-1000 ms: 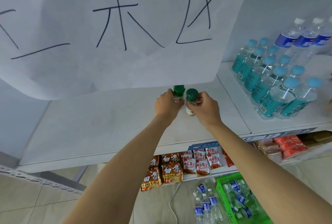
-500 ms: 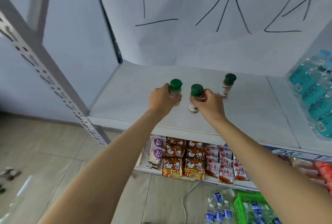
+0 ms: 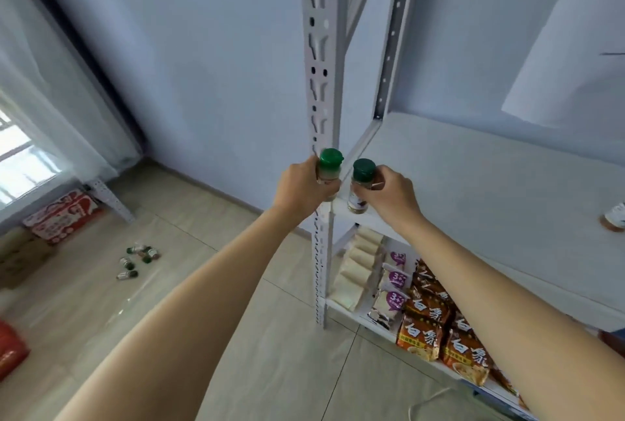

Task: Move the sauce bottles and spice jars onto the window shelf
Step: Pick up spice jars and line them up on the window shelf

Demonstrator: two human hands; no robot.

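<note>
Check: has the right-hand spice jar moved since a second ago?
Yes. The right hand's jar went from mid-shelf to the shelf's left end, beside the upright post.

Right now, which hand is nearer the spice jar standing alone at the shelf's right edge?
Right. The right hand, holding a dark-capped jar, is on the lone jar's side; the left hand grips another jar farther left, by the shelf post.

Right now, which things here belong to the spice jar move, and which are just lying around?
Part of the job:
- light-green-capped jar, held in left hand
- dark-green-capped jar, held in right hand
- small jars on the floor
- jar at right edge

Just lying about:
- noodle packets
- red-and-white box
</note>
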